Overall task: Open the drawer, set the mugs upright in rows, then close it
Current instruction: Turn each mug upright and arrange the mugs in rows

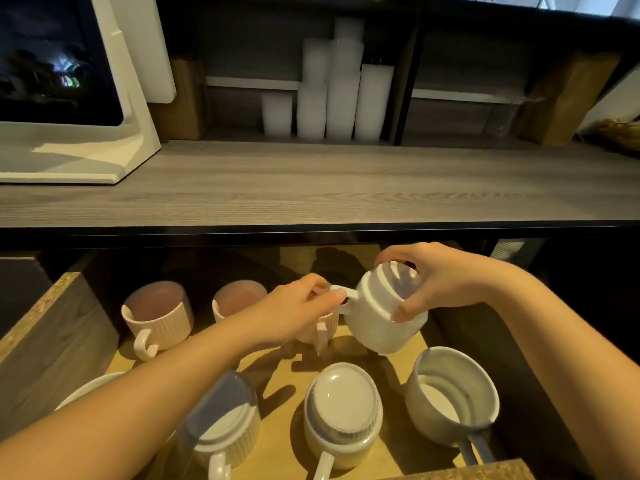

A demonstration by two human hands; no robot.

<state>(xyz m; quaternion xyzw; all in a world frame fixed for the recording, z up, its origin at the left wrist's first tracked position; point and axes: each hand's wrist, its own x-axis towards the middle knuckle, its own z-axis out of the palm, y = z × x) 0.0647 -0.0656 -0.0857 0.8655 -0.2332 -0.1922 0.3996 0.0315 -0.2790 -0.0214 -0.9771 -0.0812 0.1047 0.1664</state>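
Note:
The drawer [52, 327] stands pulled out below the counter, with several mugs on its wooden floor. Above the drawer I hold a white mug [377, 323] tilted, its base turned up towards me. My right hand [440, 282] grips its body and my left hand [301, 306] pinches its handle. Two pink ribbed mugs [159, 313] [235, 299] stand upright in the back row; a third pink one [323, 329] is mostly hidden under my left hand. In the front row two mugs [225, 427] [341, 410] sit upside down, and a grey mug [450, 396] stands upright at the right.
A grey wooden counter [311, 185] overhangs the back of the drawer. On it stand a white appliance [79, 98] at the left, stacks of white cups [332, 88] at the back, and a brown paper bag [568, 95] at the right. A white rim [86, 386] shows under my left forearm.

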